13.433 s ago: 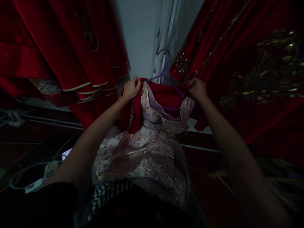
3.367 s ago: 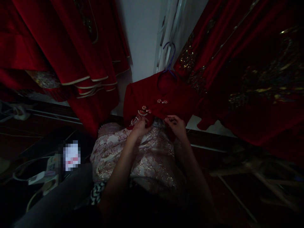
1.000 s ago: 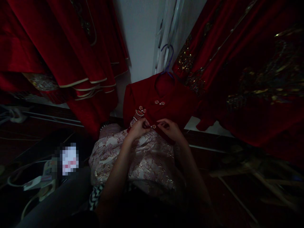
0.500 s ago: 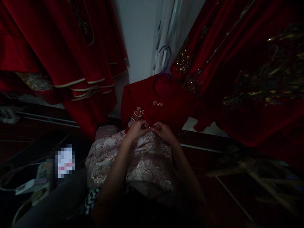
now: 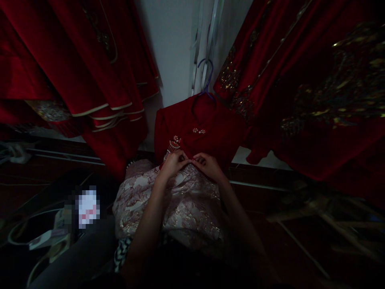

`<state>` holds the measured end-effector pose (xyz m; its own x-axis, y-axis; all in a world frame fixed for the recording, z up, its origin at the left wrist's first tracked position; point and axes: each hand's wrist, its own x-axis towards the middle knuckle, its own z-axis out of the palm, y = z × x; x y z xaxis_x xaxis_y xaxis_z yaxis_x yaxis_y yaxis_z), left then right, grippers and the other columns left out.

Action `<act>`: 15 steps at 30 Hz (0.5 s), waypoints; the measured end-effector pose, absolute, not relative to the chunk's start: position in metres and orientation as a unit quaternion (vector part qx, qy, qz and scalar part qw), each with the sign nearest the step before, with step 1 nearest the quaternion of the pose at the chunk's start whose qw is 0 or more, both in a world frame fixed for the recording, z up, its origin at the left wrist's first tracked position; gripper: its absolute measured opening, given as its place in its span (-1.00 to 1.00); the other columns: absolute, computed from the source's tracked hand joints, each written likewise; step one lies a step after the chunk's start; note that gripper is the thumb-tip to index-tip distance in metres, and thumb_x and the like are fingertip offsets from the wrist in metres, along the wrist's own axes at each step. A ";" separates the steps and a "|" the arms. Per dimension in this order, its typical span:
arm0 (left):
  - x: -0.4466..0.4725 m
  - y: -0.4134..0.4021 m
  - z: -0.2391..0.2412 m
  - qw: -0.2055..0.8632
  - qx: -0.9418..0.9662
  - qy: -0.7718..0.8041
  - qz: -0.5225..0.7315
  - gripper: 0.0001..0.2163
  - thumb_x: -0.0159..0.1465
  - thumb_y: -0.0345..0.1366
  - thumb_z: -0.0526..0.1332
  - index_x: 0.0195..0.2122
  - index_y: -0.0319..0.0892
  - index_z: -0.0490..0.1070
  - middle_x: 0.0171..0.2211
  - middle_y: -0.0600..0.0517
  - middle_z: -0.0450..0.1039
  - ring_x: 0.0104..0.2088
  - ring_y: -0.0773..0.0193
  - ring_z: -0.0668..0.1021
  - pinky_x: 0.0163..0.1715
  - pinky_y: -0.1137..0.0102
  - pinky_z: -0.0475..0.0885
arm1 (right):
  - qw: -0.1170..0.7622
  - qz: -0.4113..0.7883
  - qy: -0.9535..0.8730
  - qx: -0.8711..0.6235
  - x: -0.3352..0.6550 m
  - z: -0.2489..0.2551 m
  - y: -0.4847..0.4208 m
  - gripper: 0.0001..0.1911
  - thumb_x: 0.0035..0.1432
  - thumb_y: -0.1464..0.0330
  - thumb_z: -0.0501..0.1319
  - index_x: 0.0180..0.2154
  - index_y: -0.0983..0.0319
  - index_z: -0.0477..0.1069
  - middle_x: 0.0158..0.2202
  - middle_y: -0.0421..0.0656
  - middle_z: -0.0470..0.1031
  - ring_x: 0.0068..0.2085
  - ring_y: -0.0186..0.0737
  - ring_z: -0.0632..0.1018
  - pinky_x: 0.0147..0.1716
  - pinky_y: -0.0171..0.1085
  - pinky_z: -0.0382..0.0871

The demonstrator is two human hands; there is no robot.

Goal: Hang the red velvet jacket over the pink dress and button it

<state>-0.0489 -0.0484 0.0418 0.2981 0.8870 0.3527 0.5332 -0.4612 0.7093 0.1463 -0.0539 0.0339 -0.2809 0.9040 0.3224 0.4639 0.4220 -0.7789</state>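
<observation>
A red top (image 5: 222,132) with a round neckline lies on a purple hanger (image 5: 207,80), its lower part over pale brocade cloth (image 5: 189,200) on my lap. Below the neckline is a beaded frog button (image 5: 199,131), and a beaded fan-shaped ornament with fringe (image 5: 174,144) sits to its left. Farther down the top's front, my left hand (image 5: 174,163) and my right hand (image 5: 208,165) meet, fingertips pinched together at another beaded frog button. The fingers cover most of that button. Whether its halves are joined is hidden.
Red garments with gold trim (image 5: 120,80) hang at the left, and red garments with gold beadwork (image 5: 331,88) hang at the right. A power strip (image 5: 58,245) with cables lies at lower left, near a blurred bright screen (image 5: 88,208). Wooden bars (image 5: 339,228) stand at lower right.
My fingertips have drawn closer together over the frog button, so its beads show less. The whole view has shifted slightly; the top and hanger lie as before.
</observation>
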 end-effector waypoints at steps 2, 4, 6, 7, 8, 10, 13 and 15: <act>-0.049 -0.049 0.042 0.251 0.773 0.449 0.372 -0.73 0.19 -0.06 0.24 -0.39 -0.19 0.44 -0.40 0.01 0.48 -0.39 0.32 0.49 -0.36 0.47 0.32 | 0.384 0.302 -0.744 -0.457 0.145 0.034 -0.055 -0.72 0.11 0.17 0.24 -0.22 0.22 0.47 -0.34 -0.16 0.55 -0.33 -0.31 0.55 -0.32 -0.35 0.40; -0.049 -0.048 0.039 0.262 0.775 0.445 0.365 -0.75 0.16 -0.09 0.28 -0.36 -0.20 0.42 -0.38 0.01 0.47 -0.39 0.33 0.49 -0.37 0.47 0.33 | 0.386 0.310 -0.739 -0.458 0.144 0.033 -0.055 -0.73 0.11 0.19 0.24 -0.22 0.22 0.47 -0.34 -0.17 0.56 -0.32 -0.31 0.56 -0.31 -0.34 0.40; -0.049 -0.046 0.035 0.252 0.776 0.452 0.360 -0.76 0.10 -0.16 0.33 -0.34 -0.20 0.40 -0.34 0.00 0.44 -0.39 0.32 0.48 -0.38 0.46 0.33 | 0.388 0.310 -0.737 -0.458 0.144 0.032 -0.054 -0.75 0.12 0.21 0.23 -0.21 0.22 0.46 -0.34 -0.17 0.56 -0.31 -0.31 0.56 -0.30 -0.35 0.40; -0.050 -0.045 0.033 0.244 0.776 0.458 0.358 -0.76 0.08 -0.19 0.35 -0.33 -0.21 0.39 -0.34 0.00 0.43 -0.40 0.32 0.47 -0.39 0.46 0.33 | 0.388 0.310 -0.738 -0.456 0.144 0.032 -0.054 -0.76 0.12 0.23 0.23 -0.21 0.22 0.46 -0.33 -0.17 0.55 -0.30 -0.32 0.55 -0.30 -0.35 0.40; -0.051 -0.044 0.031 0.240 0.776 0.463 0.354 -0.76 0.07 -0.21 0.35 -0.33 -0.21 0.38 -0.34 0.00 0.43 -0.40 0.32 0.46 -0.39 0.45 0.33 | 0.389 0.308 -0.739 -0.455 0.144 0.031 -0.053 -0.76 0.12 0.23 0.23 -0.21 0.23 0.46 -0.33 -0.17 0.55 -0.30 -0.32 0.55 -0.29 -0.35 0.40; -0.053 -0.043 0.029 0.252 0.775 0.466 0.345 -0.78 0.09 -0.21 0.34 -0.34 -0.21 0.37 -0.38 0.02 0.42 -0.41 0.32 0.46 -0.40 0.45 0.33 | 0.387 0.306 -0.744 -0.451 0.145 0.030 -0.052 -0.76 0.12 0.24 0.22 -0.21 0.23 0.46 -0.34 -0.17 0.54 -0.31 -0.32 0.54 -0.30 -0.36 0.39; -0.056 -0.043 0.028 0.292 0.766 0.464 0.336 -0.75 0.08 -0.16 0.34 -0.37 -0.21 0.37 -0.43 0.04 0.43 -0.43 0.33 0.46 -0.42 0.47 0.32 | 0.382 0.308 -0.751 -0.442 0.145 0.030 -0.052 -0.76 0.12 0.24 0.22 -0.20 0.22 0.46 -0.36 -0.18 0.53 -0.33 -0.33 0.53 -0.32 -0.36 0.38; -0.057 -0.044 0.029 0.306 0.756 0.468 0.341 -0.72 0.06 -0.12 0.35 -0.39 -0.21 0.38 -0.44 0.04 0.44 -0.44 0.34 0.46 -0.43 0.47 0.32 | 0.379 0.308 -0.755 -0.437 0.145 0.030 -0.052 -0.76 0.12 0.24 0.22 -0.20 0.22 0.46 -0.36 -0.19 0.53 -0.34 -0.34 0.52 -0.31 -0.35 0.38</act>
<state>-0.0569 -0.0439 0.0289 0.3297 0.9161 0.2281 0.4989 -0.3742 0.7817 0.1447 -0.0521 0.0304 -0.3300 0.8938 0.3038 0.4263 0.4282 -0.7968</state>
